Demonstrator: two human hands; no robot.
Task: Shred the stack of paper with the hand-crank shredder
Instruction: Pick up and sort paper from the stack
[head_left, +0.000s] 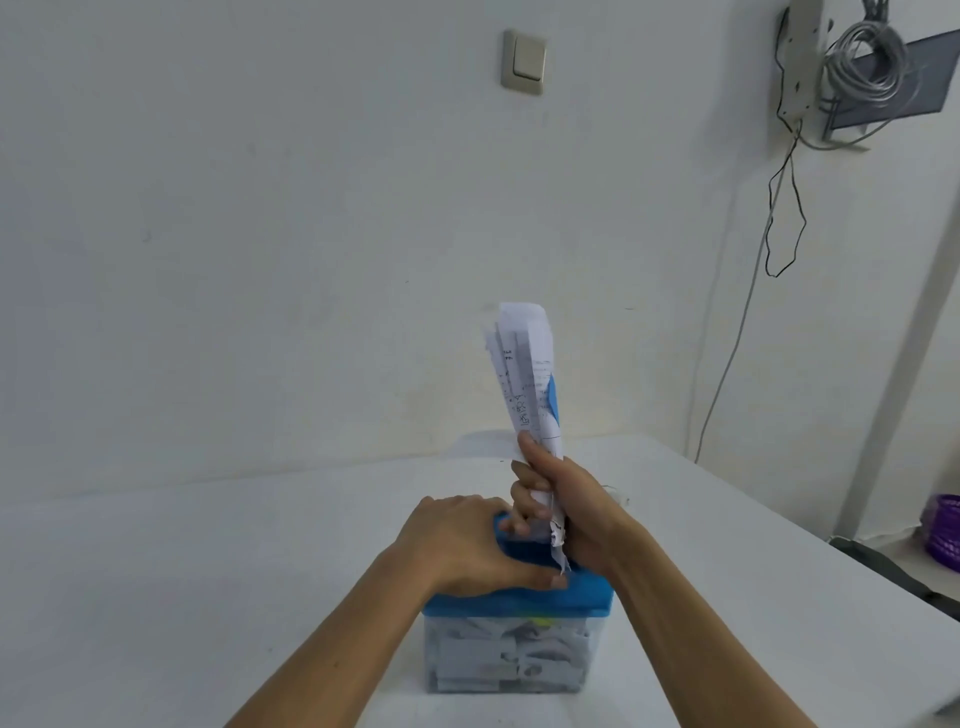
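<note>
Right-hand fingers (525, 488) clamped round the paper bundle (524, 374). Its long axis is near vertical, and the ragged lower end hangs just above the blue lid (587, 592) of the shredder, below the right hand (566, 504). Just left of it, the left hand (467, 540) lies flat on the lid, gripping nothing. Feed slot presumably right under the bundle, so the move is straight down. Count: one bundle, one shredder, one clear bin (498, 654) packed with shreds, on the table (208, 571).
</note>
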